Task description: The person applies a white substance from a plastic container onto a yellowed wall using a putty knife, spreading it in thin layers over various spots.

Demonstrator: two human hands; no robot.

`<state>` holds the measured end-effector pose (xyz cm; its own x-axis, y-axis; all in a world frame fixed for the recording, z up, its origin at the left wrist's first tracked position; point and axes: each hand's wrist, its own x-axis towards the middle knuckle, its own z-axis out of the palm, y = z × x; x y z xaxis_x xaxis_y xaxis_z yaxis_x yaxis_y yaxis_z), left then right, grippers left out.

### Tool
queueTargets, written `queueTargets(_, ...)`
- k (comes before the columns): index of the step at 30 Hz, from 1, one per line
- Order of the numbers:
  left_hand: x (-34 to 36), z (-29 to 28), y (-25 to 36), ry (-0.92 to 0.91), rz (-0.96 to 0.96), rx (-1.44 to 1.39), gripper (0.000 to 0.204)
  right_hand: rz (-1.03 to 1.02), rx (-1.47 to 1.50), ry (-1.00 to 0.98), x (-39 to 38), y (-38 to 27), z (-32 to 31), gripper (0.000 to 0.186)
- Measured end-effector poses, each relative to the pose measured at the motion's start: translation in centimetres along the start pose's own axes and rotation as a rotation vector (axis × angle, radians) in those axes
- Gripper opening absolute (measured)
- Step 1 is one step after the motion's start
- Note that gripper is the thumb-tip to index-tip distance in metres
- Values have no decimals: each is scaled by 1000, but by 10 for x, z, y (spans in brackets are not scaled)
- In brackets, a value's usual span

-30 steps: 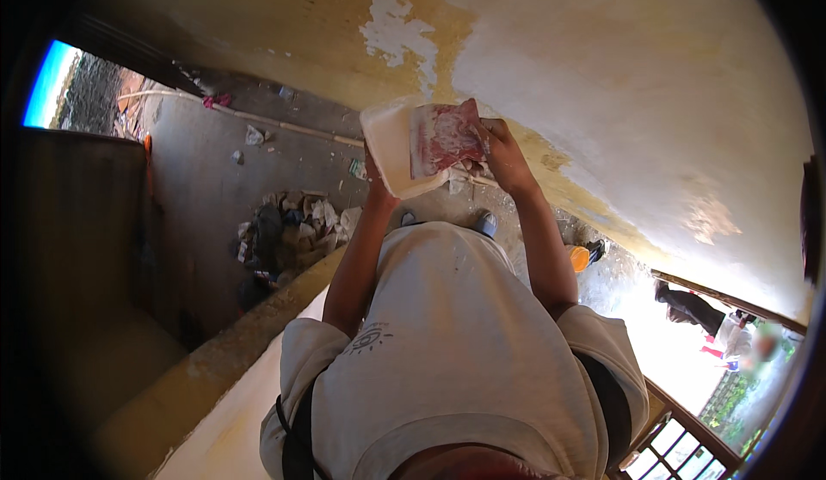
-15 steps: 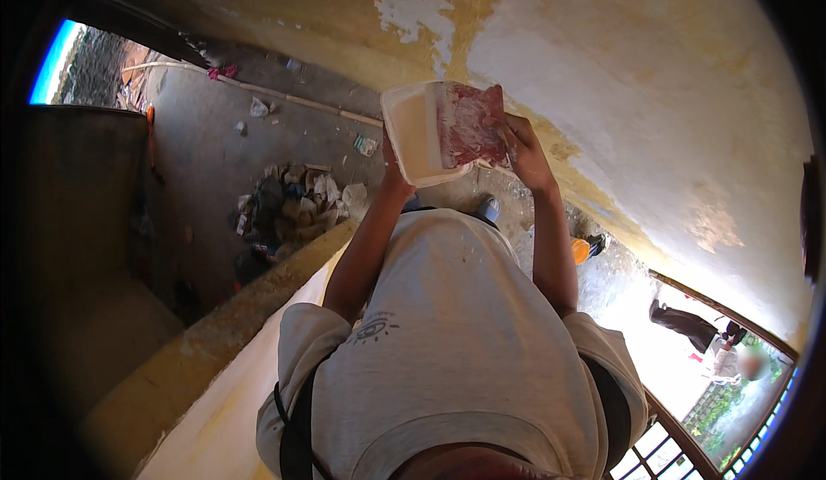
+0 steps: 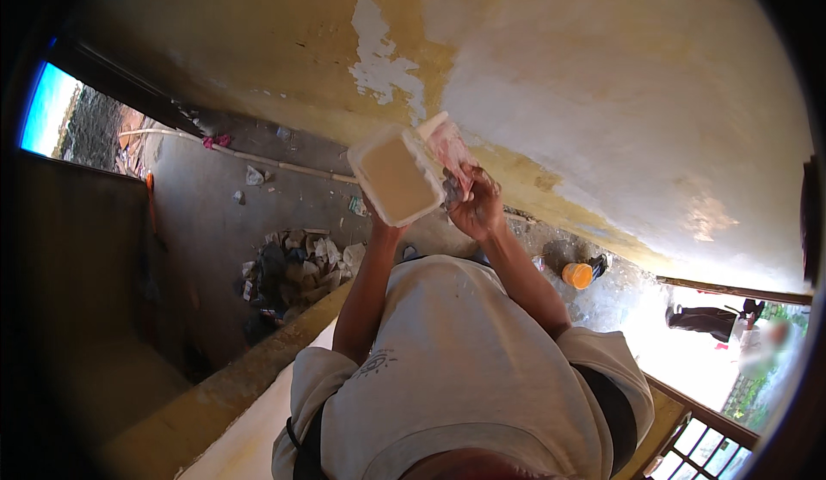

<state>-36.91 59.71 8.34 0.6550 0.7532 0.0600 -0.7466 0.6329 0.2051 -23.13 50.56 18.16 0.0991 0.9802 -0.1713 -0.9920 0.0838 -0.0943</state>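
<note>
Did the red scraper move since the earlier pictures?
Yes, the red scraper moved from over the white tub to its right, and it now appears closer to the pale wall patch.

Heap and pole on a grey floor

A heap [image 3: 303, 275] of dark and pale scraps lies on the grey floor [image 3: 194, 222]. Beyond it stretches a long, thin pole [image 3: 292, 167], a pink cloth [image 3: 217, 142] on it toward its far end. A whitish lump [image 3: 255, 175] lies near the pole, on the heap's side. Off to the right sits an orange bucket [image 3: 576, 275], a dark object [image 3: 598, 264] just beside it. Farther right are a person [image 3: 705, 321] in dark trousers, greenery [image 3: 747, 394] and a barred window [image 3: 705, 447].
</note>
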Motion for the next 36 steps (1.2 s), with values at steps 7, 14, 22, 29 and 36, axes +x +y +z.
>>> queueTargets(7, -23, -24, 17, 247, 36, 27, 64, -145, 153, 107, 91, -36, 26, 17)
queueTargets(14, -34, -45, 16, 183, 65, 216, 63, -70, 533, -320, 146, -131, 59, 16)
queueTargets(22, -44, -26, 32, 302, 88, -4, 61, -283, 423, -432, 49, -86, 110, 19)
queueTargets(29, -36, -19, 11, 279, 87, 286, 60, -141, 204, -68, 137, -68, 7, 17)
queueTargets(36, -42, -28, 25, 300, -13, 126, 62, -396, 406, -489, 72, -126, 68, 19)
